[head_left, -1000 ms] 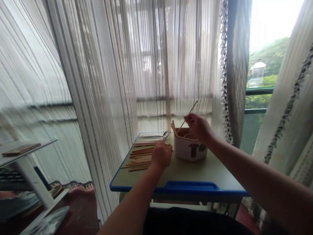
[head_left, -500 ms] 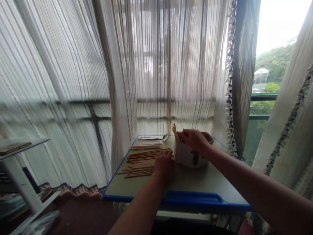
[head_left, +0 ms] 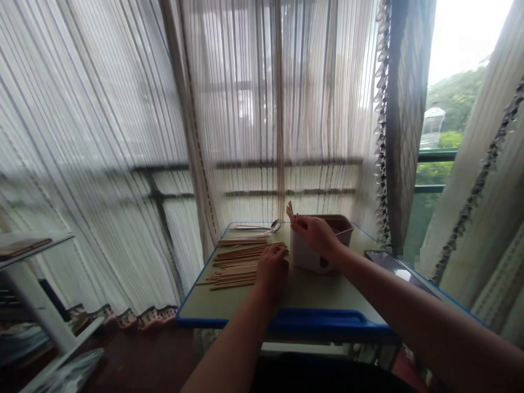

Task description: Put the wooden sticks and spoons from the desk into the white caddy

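A spread of wooden chopsticks [head_left: 235, 266] lies on the left half of a small blue-edged table [head_left: 327, 319]. My left hand [head_left: 272, 268] rests on their right ends, fingers curled down over them. A white holder box with a brown rim [head_left: 317, 252] stands at the middle of the table, with several chopsticks [head_left: 290, 210] upright in its left corner. My right hand [head_left: 314, 232] sits at the box's left rim beside those upright sticks, fingers drawn together; what they hold is hidden.
Metal spoons [head_left: 262, 227] lie at the table's far edge. A dark phone [head_left: 395, 265] lies on the right side. Sheer striped curtains [head_left: 229, 109] hang right behind the table. A white shelf unit [head_left: 36, 295] stands at the left.
My right hand, which held one chopstick up above the box, has come down to the box's left rim and the stick no longer shows. The left hand stays on the chopstick spread.
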Motion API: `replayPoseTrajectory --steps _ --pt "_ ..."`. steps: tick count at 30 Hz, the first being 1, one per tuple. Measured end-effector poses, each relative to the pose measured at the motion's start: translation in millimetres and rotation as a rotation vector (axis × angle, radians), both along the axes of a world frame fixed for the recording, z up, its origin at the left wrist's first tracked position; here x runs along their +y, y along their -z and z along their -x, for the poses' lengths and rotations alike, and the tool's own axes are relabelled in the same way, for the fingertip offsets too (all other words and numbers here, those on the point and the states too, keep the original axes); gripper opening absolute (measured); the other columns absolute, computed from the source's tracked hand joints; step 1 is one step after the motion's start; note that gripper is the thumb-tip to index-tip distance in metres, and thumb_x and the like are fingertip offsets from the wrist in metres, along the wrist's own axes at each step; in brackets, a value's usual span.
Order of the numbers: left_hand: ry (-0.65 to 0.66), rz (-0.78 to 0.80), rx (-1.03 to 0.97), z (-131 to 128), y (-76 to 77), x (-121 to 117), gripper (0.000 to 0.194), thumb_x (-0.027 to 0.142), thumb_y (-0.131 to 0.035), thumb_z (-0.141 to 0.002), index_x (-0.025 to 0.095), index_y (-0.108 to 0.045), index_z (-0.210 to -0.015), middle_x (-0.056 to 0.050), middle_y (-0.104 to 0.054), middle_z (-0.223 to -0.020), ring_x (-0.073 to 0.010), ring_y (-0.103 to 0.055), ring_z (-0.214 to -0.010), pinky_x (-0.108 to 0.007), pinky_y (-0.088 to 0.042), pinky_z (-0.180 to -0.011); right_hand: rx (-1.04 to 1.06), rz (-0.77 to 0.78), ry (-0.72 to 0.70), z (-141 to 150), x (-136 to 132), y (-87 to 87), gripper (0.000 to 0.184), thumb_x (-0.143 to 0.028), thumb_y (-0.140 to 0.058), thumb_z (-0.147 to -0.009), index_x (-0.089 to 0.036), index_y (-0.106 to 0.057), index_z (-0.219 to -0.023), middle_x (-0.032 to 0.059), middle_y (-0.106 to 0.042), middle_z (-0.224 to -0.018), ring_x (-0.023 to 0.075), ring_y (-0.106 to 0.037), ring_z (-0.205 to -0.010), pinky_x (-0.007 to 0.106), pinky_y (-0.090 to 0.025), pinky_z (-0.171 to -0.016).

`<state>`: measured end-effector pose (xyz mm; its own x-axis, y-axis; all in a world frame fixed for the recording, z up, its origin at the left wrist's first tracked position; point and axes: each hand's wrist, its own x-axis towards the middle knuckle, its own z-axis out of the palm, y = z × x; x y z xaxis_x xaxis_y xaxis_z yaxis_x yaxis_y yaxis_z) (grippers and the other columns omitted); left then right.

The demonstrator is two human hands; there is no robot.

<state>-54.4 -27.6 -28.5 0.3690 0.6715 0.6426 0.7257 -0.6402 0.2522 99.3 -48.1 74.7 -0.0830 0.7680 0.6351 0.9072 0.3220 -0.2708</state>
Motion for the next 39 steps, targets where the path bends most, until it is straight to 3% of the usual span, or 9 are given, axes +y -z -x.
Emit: replayPoseTrajectory --steps 5,9,14,16,18,21,26,29,39 --pt "-0.018 0.016 0.021 -1 -0.7 -10 0.031 0.015 -0.048 -0.075 0.026 -0.062 -0.101 -0.004 -0.058 -0.096 -0.0192 -0.049 -0.094 -0.033 -0.041 -0.084 0.020 -0.064 0.088 6 -3 8.4 0.032 -0.036 -0.039 -0.087 -0.019 -0.065 -0.083 0.0074 -0.066 -0.078 0.0199 -0.055 -0.080 0.026 -0.034 -0.068" --pt "-0.041 0.023 0.059 -2 -3.1 -16 0.030 0.014 -0.048 -0.074 0.026 -0.062 -0.099 -0.004 -0.058 -0.095 -0.0195 -0.050 -0.093 -0.033 -0.041 -0.083 0.021 -0.051 0.170 5 7 3.7 0.033 -0.036 -0.038 -0.087 -0.019 -0.065 -0.080 0.0090 -0.066 -0.080 0.0201 -0.055 -0.081 0.028 -0.034 -0.071" --pt "-0.203 0.049 0.099 -3 -4.3 -22 0.024 0.019 -0.049 -0.075 0.021 -0.060 -0.096 -0.007 -0.058 -0.095 -0.0227 -0.050 -0.094 -0.036 -0.039 -0.083 0.071 0.035 0.187 8 13 -4.4 0.030 -0.034 -0.041 -0.085 -0.017 -0.065 -0.082 0.0117 -0.065 -0.082 0.0230 -0.055 -0.085 0.032 -0.037 -0.075" --pt "-0.283 0.065 0.118 -3 -5.2 -24 0.023 0.022 -0.050 -0.075 0.019 -0.059 -0.096 -0.009 -0.058 -0.095 -0.0249 -0.049 -0.095 -0.038 -0.038 -0.083 0.131 -0.097 0.203 13 5 -3.0 0.025 -0.028 -0.044 -0.082 -0.015 -0.062 -0.094 0.0133 -0.062 -0.094 0.0249 -0.051 -0.096 0.034 -0.037 -0.082" --pt "-0.317 0.067 0.124 2 -7.4 -26 0.024 0.026 -0.047 -0.077 0.017 -0.058 -0.098 -0.011 -0.058 -0.096 -0.0254 -0.050 -0.096 -0.039 -0.037 -0.083 0.191 -0.306 0.207 19 -9 3.9 0.035 -0.019 -0.046 -0.077 -0.013 -0.052 -0.111 0.0150 -0.053 -0.112 0.0257 -0.043 -0.110 0.037 -0.034 -0.090" --pt "-0.262 0.034 0.133 23 -12.1 -27 0.025 0.026 -0.044 -0.080 0.017 -0.057 -0.099 -0.009 -0.059 -0.097 -0.0232 -0.050 -0.096 -0.037 -0.036 -0.086 0.179 -0.446 0.071 27 -34 28.9 0.047 -0.014 -0.045 -0.074 -0.016 -0.042 -0.121 0.0138 -0.043 -0.123 0.0245 -0.038 -0.115 0.038 -0.032 -0.096" --pt "-0.199 0.060 0.189 70 -13.0 -38 0.022 0.024 -0.050 -0.074 0.020 -0.059 -0.094 -0.005 -0.060 -0.095 -0.0208 -0.050 -0.096 -0.035 -0.036 -0.087 0.085 -0.117 -0.184 36 -53 92.9 0.034 -0.015 -0.044 -0.076 -0.017 -0.052 -0.109 0.0102 -0.052 -0.107 0.0205 -0.047 -0.103 0.032 -0.037 -0.092" --pt "-0.224 0.103 0.235 78 -10.4 -46 0.016 0.026 -0.055 -0.070 0.020 -0.061 -0.083 -0.005 -0.059 -0.091 -0.0214 -0.050 -0.094 -0.035 -0.037 -0.085 0.002 0.136 -0.246 40 -50 114.3 0.026 -0.022 -0.045 -0.079 -0.018 -0.059 -0.101 0.0087 -0.057 -0.100 0.0200 -0.051 -0.096 0.031 -0.038 -0.088" --pt "-0.166 0.087 0.330 72 -8.1 -51 0.014 0.028 -0.054 -0.070 0.021 -0.063 -0.077 -0.004 -0.059 -0.084 -0.0199 -0.053 -0.086 -0.033 -0.039 -0.079 -0.079 0.204 -0.133 42 -51 110.4 0.017 -0.027 -0.047 -0.080 -0.017 -0.061 -0.084 0.0086 -0.059 -0.090 0.0189 -0.051 -0.087 0.028 -0.037 -0.077"
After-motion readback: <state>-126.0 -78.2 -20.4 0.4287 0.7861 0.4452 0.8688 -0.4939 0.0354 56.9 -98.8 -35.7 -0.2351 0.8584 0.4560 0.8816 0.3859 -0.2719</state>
